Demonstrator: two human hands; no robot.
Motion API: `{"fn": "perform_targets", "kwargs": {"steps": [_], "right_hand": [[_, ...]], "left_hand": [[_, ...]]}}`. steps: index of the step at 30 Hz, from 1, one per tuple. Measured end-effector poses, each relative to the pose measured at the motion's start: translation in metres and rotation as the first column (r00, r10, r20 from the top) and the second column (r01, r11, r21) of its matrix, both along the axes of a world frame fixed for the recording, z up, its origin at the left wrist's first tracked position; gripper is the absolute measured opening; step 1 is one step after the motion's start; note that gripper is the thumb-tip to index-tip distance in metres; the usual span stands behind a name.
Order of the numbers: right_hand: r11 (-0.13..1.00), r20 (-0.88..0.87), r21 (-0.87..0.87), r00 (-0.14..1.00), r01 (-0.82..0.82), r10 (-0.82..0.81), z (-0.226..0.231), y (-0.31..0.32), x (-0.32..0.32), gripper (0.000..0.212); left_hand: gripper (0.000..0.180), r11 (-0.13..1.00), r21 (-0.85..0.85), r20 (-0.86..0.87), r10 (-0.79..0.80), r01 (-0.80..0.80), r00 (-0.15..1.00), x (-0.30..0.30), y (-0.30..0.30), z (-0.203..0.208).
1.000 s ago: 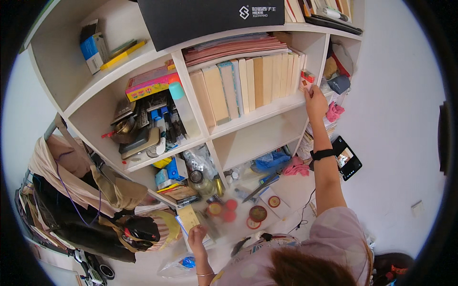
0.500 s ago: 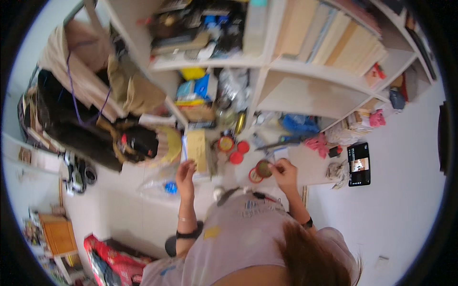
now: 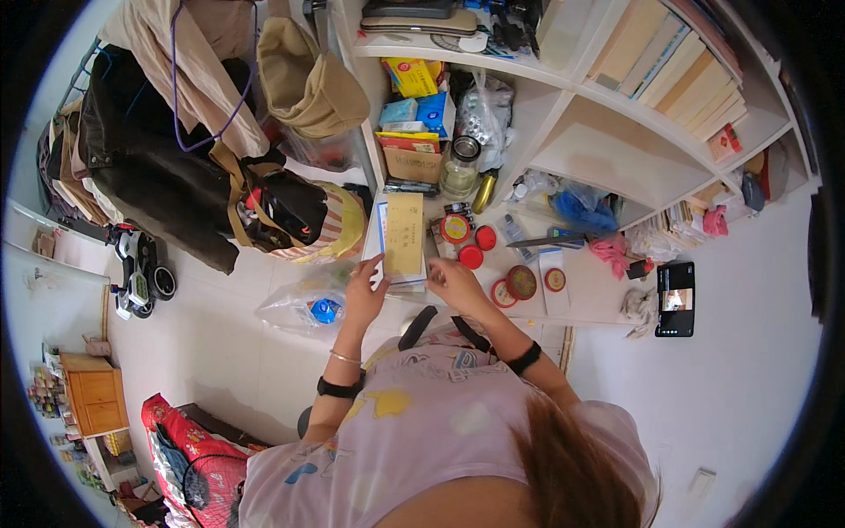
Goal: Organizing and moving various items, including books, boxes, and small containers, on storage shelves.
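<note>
A tan envelope (image 3: 404, 233) lies on top of a small stack of papers at the near edge of the desk surface. My left hand (image 3: 363, 289) is at the stack's lower left corner, its fingertips touching the edge and spread apart. At the lower right corner of the stack hovers my right hand (image 3: 456, 283), fingers loosely bent and apart, with nothing visible in them. To the right of that hand, a round tin with a brown-green top (image 3: 521, 282) partly overlaps a red-rimmed round tin (image 3: 502, 296).
Red round lids (image 3: 471, 256), a glass jar (image 3: 460, 167) and a gold tube (image 3: 484, 192) stand behind. A small red-rimmed tin (image 3: 554, 280) rests on a white strip. A phone (image 3: 675, 299) is at the right. A plastic bag (image 3: 299, 304) lies left, below a striped bag (image 3: 339, 224).
My right hand has let go of the round tin, now lying on the surface, and has moved left to the papers. My left hand has come to the stack's corner. The view has shifted.
</note>
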State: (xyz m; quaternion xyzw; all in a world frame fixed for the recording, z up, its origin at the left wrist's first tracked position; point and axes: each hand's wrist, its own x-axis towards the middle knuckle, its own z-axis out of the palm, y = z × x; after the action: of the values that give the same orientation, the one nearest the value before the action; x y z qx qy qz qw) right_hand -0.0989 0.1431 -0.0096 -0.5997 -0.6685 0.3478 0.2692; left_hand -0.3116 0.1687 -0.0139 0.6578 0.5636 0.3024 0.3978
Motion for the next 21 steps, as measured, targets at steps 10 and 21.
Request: {"fn": "perform_targets", "kwargs": {"steps": [10,21], "right_hand": [[0.971,0.152,0.073,0.96,0.228,-0.237,-0.03,0.01,-0.041,0.064],[0.769,-0.353,-0.55,0.744,0.326,-0.567,-0.099,0.033,-0.026,0.087]], "left_hand": [[0.068,0.904,0.22,-0.47,-0.232,0.367,0.851,0.001,-0.002,-0.016],[0.075,0.848,-0.525,0.445,0.203,0.07,0.872,0.011,0.067,-0.064]]}}
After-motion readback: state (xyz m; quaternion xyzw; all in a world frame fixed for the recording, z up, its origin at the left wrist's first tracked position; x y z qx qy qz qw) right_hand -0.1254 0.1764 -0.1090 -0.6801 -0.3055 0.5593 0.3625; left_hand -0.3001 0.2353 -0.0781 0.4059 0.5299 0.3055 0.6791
